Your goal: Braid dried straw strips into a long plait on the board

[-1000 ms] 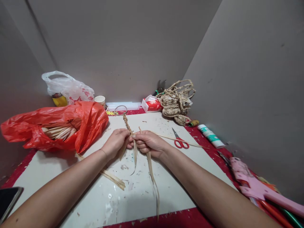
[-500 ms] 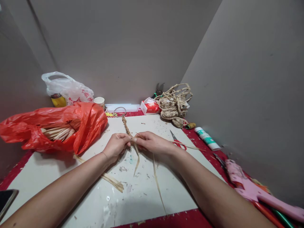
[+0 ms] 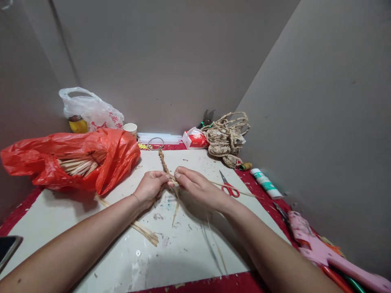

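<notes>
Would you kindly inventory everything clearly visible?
Plastic bag: 1, red, left
Dried strips: several, pale, bag and sheet
Carrier bag: 1, white, back left
Jar: 1, yellow, back
Paper cup: 1, white, back
Plastic sticks: several, clear, back
Tissue box: 1, red-white, back
Rope bundle: 1, tan, back right
Scissors: 1, red-handled, right
Roll: 1, white-green, right
Handled tool: 1, pink, right
Phone: 1, black, left
Flat sheet: 1, white, centre
Cloth: 1, red, underneath
Metal ring: 1, grey, back
Braided cord: 1, tan, centre
Left hand: 1, at cord
Right hand: 1, at cord
</notes>
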`<state>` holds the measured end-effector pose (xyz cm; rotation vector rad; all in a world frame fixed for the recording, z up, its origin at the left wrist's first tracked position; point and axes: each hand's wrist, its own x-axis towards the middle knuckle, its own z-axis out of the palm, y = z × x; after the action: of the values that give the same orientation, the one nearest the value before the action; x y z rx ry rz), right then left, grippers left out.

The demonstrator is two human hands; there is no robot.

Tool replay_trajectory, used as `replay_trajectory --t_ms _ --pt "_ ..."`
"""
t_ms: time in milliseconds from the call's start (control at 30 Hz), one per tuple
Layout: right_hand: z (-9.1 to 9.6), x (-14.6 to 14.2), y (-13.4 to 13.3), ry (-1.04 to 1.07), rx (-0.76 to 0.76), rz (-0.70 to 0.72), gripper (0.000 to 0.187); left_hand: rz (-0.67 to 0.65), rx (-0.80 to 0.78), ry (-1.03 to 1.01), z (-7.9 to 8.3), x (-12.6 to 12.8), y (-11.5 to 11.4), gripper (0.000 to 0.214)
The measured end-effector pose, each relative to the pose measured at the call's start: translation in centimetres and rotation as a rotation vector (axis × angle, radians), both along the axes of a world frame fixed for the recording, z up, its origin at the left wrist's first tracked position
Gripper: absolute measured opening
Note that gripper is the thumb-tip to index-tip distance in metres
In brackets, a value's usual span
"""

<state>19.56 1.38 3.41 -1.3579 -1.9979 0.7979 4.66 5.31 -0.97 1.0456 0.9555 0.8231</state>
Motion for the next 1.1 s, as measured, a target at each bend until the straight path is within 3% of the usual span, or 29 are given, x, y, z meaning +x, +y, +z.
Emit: replay_trajectory --t_ms 167,300,433,700,1100 --pt "-2.1 -0.9 0.7 0.268 -0.096 -0.090 0.020 0.015 -0.011 -0.036 -0.2 0.1 -0.1 0.018" --pt "-2.0 -1.3 0.5 0.586 -0.200 -0.220 0.021 0.015 -0.003 -0.072 0.0 0.2 -0.2 0.017" --pt "-1.7 -1.9 -0.2 0.690 -0.007 -0.399 0.021 0.005 -0.012 -0.122 0.1 0.2 -0.2 0.016" --pt "-4.0 -2.0 0.2 0.299 0.267 -0.421 0.010 0.045 0.054 -0.076 -0.1 0.2 -0.1 0.013" --pt "-3.9 -1.2 0.5 -0.009 0.315 -0.438 0.013 -0.031 0.086 -0.031 0.9 0.2 -0.4 0.014"
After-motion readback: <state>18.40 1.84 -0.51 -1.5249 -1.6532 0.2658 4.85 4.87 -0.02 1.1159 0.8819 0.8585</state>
